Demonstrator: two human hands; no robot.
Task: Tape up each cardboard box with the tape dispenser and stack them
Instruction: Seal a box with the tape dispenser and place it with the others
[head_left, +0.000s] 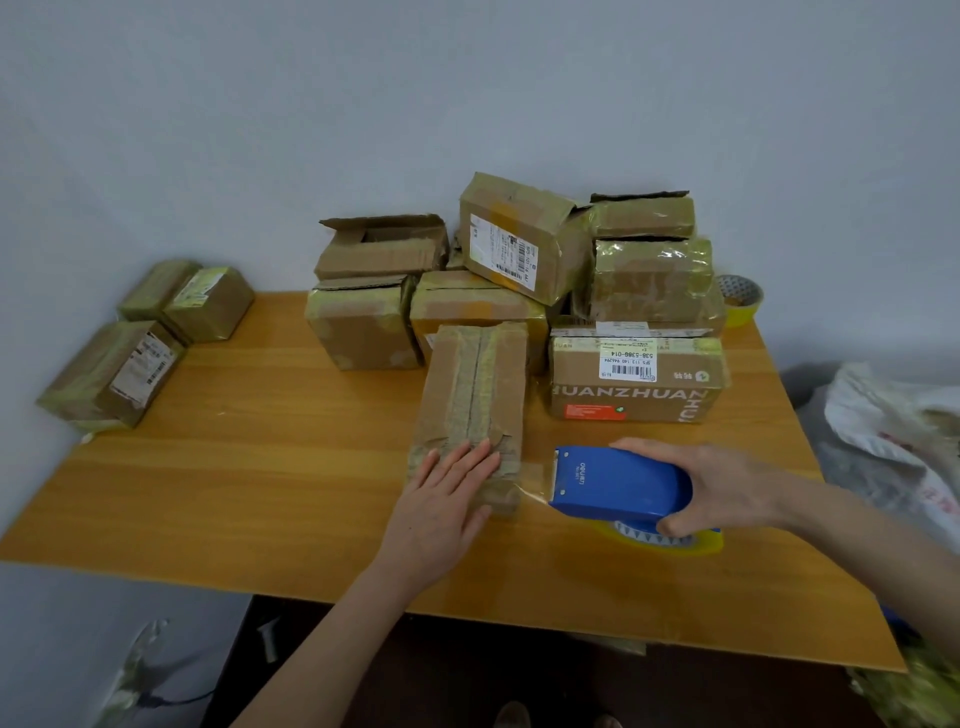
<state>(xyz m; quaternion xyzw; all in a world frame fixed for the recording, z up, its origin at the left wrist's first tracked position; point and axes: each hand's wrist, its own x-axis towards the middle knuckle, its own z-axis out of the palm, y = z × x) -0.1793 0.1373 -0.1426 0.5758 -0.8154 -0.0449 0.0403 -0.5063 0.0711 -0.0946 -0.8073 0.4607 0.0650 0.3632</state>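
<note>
A long, narrow cardboard box (475, 395) lies lengthwise at the middle of the wooden table (249, 467), with tape along its top seam. My left hand (447, 499) rests flat on its near end, fingers spread. My right hand (727, 483) grips a blue tape dispenser (618, 483) just right of that end. A clear strip of tape runs from the dispenser's mouth to the box's near right corner. The yellow tape roll (670, 540) shows under the dispenser.
A heap of several taped and open boxes (519, 260) fills the back of the table, and a printed box (634, 379) stands right of the long one. Three boxes (150, 332) sit at the far left. A spare tape roll (740, 299) lies back right. Plastic bags (893, 426) are beside the table.
</note>
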